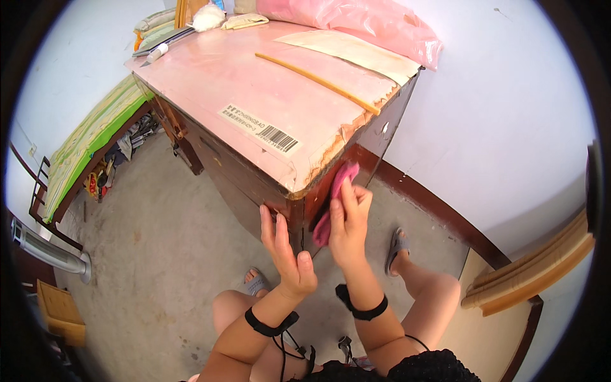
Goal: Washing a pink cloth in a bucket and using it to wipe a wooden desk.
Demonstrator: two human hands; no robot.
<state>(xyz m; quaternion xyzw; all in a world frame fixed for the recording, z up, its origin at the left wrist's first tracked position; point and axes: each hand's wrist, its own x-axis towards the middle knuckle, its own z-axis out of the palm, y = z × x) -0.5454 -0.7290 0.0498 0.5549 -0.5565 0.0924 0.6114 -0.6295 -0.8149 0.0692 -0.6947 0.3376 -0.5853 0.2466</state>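
Observation:
A dark brown wooden cabinet with a pink, peeling top covering stands before me, one corner pointing towards me. My right hand holds a pink cloth flat against the cabinet's right side, just below the top. Fingers apart and holding nothing, my left hand has its fingertips at the front face near the corner. A thin wooden stick lies across the top close to the torn right edge, beside a cream-coloured sheet. Nearer the corner, a label with writing and a barcode is stuck on the pink covering.
Pink plastic-wrapped bundle, white fluffy item, folded cloth and small white bottle rest on the cabinet's far part. A bed is at left, with a tower fan below it. Cables hang near my wrists.

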